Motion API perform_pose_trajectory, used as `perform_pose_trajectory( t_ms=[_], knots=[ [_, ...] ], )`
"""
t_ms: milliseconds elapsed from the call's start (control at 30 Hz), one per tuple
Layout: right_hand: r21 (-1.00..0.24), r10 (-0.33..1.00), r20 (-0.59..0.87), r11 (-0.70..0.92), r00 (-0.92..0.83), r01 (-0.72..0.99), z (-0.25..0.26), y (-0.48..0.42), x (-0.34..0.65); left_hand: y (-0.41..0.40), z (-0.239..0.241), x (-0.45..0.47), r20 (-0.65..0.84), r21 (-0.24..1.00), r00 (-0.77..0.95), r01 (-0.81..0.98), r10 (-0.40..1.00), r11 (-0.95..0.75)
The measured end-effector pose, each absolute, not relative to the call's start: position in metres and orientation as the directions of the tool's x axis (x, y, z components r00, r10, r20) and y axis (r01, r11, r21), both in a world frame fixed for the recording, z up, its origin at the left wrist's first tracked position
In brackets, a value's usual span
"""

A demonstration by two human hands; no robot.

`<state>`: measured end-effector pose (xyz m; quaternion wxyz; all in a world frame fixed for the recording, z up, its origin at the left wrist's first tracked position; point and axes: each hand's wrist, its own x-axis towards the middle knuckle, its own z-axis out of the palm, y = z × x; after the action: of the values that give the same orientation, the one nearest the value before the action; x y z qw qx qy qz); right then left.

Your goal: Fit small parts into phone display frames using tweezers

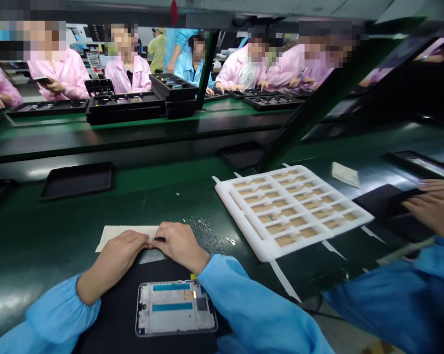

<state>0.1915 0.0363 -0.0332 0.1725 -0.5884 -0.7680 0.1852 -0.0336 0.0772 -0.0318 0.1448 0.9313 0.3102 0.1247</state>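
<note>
Right there, the right hand [180,246] pinches a small black strip [159,239], long axis running sideways toward the curled, closed left hand [116,258], both just beyond the phone frame [176,308].

Look at that white foam tray [291,211], a neat grid of tan pockets [284,212] across it! Left of it, a pale grey frame [176,309] flashes two teal bands over black matting [107,314]!
</note>
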Motion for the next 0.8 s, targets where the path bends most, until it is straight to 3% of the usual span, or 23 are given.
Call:
perform_pose_trajectory(
  t_ms=[300, 433, 633, 800],
  knots=[
    [-0.685, 0.986, -0.016, 0.109, -0.165, 0.721, -0.027, 0.061, 0.199, 0.105, -0.008, -0.024, -0.049, 0.396, 0.736, 0.634, 0.675, -0.664],
    [-0.683, 0.989, 0.025, 0.123, -0.145, 0.720, -0.022, 0.057, 0.202, 0.119, -0.005, -0.026, -0.068, 0.467, 0.737, 0.619, 0.673, -0.631],
    [-0.656, 0.970, 0.090, 0.228, -0.225, 0.720, -0.020, 0.037, 0.211, 0.097, -0.003, -0.026, -0.006, 0.535, 0.782, 0.529, 0.623, -0.659],
    [-0.647, 0.986, 0.050, 0.155, -0.161, 0.747, -0.022, 0.028, 0.208, 0.079, -0.015, -0.016, 0.167, 0.441, 0.800, 0.462, 0.576, -0.769]
  ],
)
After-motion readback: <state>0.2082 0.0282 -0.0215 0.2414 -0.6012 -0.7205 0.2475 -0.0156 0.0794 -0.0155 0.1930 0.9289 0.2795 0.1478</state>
